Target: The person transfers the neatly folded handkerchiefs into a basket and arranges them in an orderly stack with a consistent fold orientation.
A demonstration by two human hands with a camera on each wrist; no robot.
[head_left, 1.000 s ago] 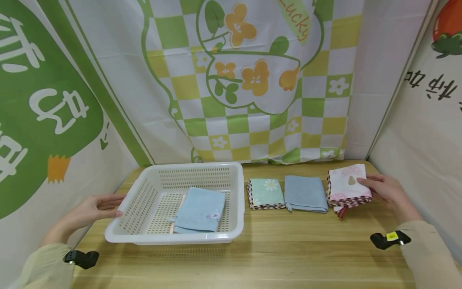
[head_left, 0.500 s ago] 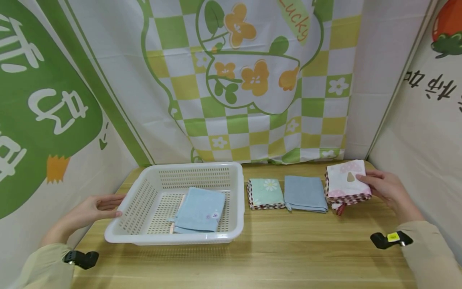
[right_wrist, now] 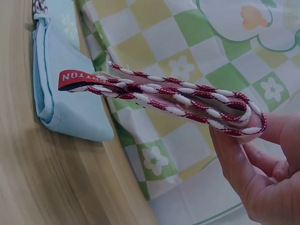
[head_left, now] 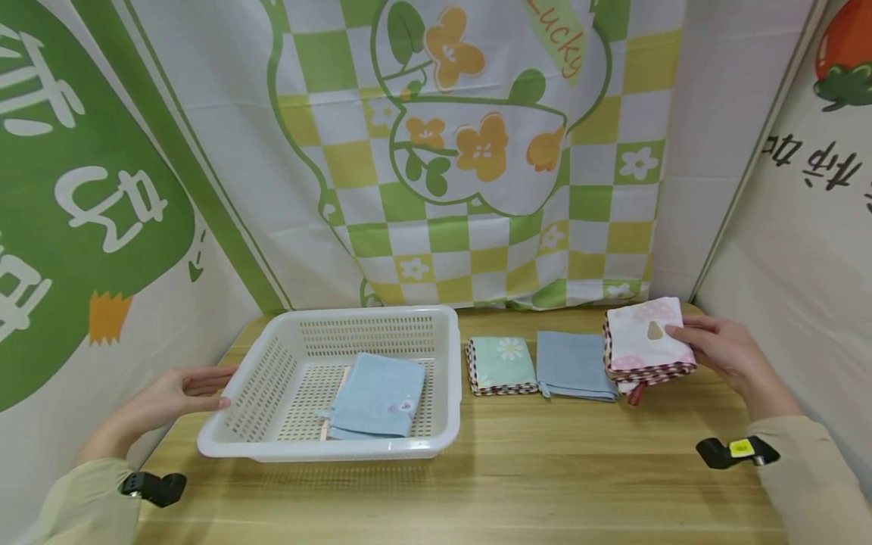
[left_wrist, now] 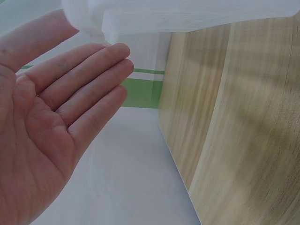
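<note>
My right hand (head_left: pixel 725 352) pinches a folded handkerchief (head_left: pixel 643 350), white and pink with a red-and-white checked edge, by its right side. In the right wrist view the folded layers of this handkerchief (right_wrist: pixel 187 101) show edge-on above the table, with a red tag hanging out. My left hand (head_left: pixel 166 401) touches the left rim of a white plastic basket (head_left: pixel 450 378); in the left wrist view that hand (left_wrist: pixel 61 108) has straight fingers under the rim. Inside the basket lies a folded light blue towel (head_left: pixel 378 393), partly covering something pale pink.
A mint folded handkerchief (head_left: pixel 504 365) with a daisy and a folded blue towel (head_left: pixel 575 363) lie in a row right of the basket on the wooden table (head_left: pixel 518 469). Printed curtains (head_left: pixel 490 250) enclose the back and sides.
The right hand has lifted the pink-and-white handkerchief slightly and moved it left, so it now overlaps the blue towel's right edge in the head view. The left hand and basket have stayed still.
</note>
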